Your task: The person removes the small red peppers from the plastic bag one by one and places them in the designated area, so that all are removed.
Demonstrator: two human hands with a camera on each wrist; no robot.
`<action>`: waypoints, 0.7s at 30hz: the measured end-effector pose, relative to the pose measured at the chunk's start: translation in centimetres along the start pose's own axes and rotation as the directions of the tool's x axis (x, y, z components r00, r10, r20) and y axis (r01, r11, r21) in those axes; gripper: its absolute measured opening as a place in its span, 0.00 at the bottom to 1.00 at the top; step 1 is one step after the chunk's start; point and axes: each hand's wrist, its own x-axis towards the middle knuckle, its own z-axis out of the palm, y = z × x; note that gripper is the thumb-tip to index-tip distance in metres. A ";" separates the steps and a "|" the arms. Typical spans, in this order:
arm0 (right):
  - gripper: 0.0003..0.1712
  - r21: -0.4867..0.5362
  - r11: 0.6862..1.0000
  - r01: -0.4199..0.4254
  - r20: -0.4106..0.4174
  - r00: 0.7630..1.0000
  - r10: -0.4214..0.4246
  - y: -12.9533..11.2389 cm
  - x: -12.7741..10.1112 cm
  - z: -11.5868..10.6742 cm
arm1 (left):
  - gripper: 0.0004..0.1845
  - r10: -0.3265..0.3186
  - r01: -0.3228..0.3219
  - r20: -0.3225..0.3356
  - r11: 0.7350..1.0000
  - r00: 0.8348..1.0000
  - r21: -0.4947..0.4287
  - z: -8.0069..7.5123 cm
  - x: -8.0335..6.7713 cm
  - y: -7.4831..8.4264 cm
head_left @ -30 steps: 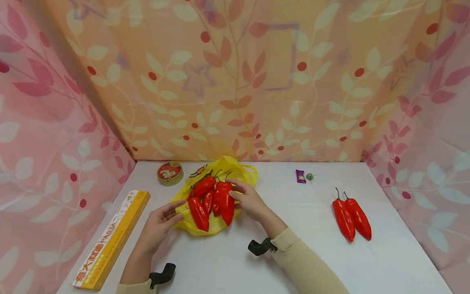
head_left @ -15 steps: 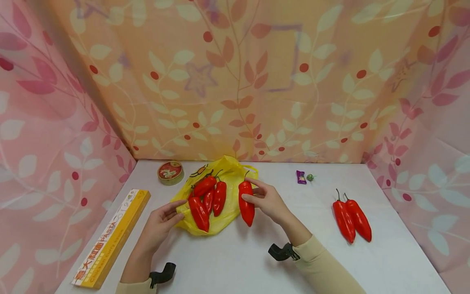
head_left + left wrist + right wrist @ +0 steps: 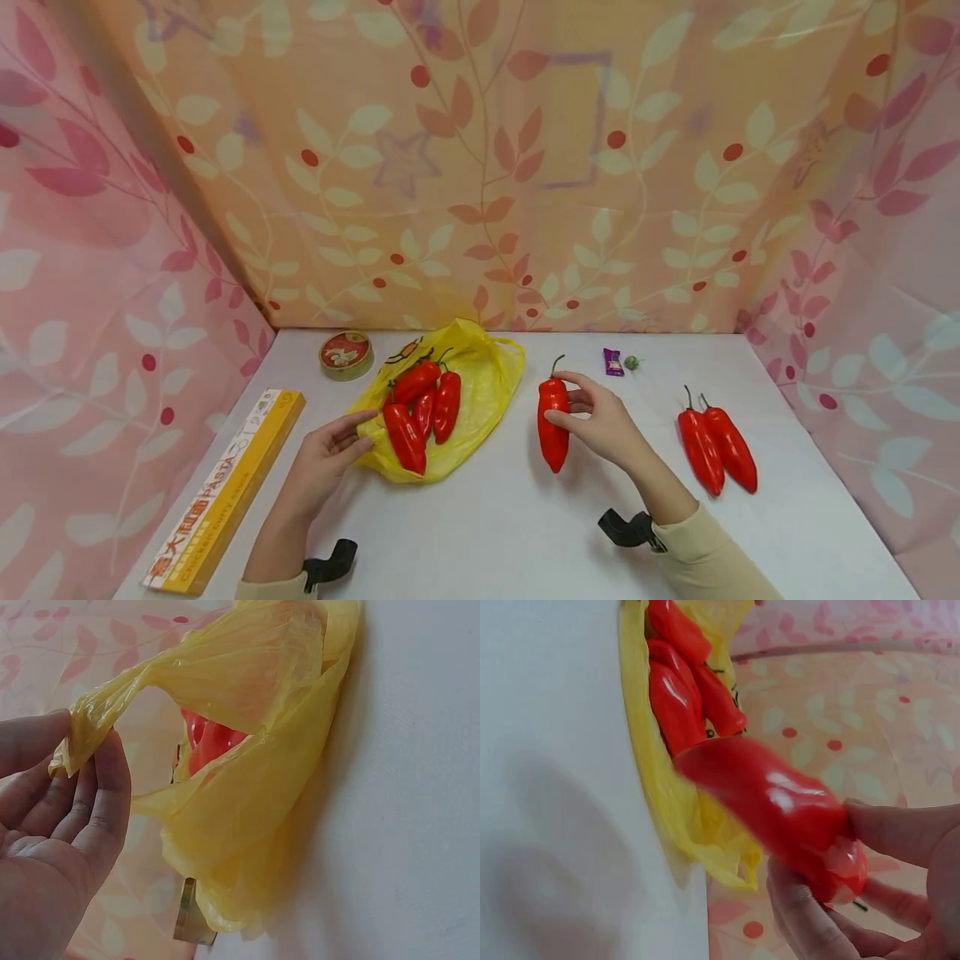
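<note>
White table [image 3: 480, 533], leaf-print curtains: 1 red pepper [image 3: 552, 421] lifted clear of the yellow bag [image 3: 491, 392].
Right hand [image 3: 603, 421] grasps the pepper mid-table; left hand [image 3: 326, 454] pinches the bag's edge.

Lettering on the long yellow box

The long yellow box [image 3: 225, 492] at the table's left edge carries the word "PASTA" in capitals along its white face, with large red Chinese characters below it and a smaller line of print that is too fine to read. The round tin [image 3: 346, 353] and purple candy wrapper [image 3: 613, 361] show no legible text.
</note>
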 end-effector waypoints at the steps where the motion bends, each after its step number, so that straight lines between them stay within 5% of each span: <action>1: 0.39 -0.012 1.000 0.001 -0.001 1.000 -0.001 0.2 -0.2 -0.4 | 0.24 0.002 -0.002 0.001 1.000 1.000 0.002 0.0 0.0 0.0; 11: 0.38 -0.092 0.995 -0.038 -0.009 0.999 0.038 2.5 -2.1 -2.7 | 0.24 0.018 -0.018 0.002 1.000 1.000 -0.002 -0.2 0.2 -0.3; 21: 0.38 -0.234 0.970 -0.068 -0.099 0.994 0.046 5.3 -3.5 -5.9 | 0.23 0.037 -0.037 -0.002 0.999 0.999 -0.002 -0.1 0.2 -0.3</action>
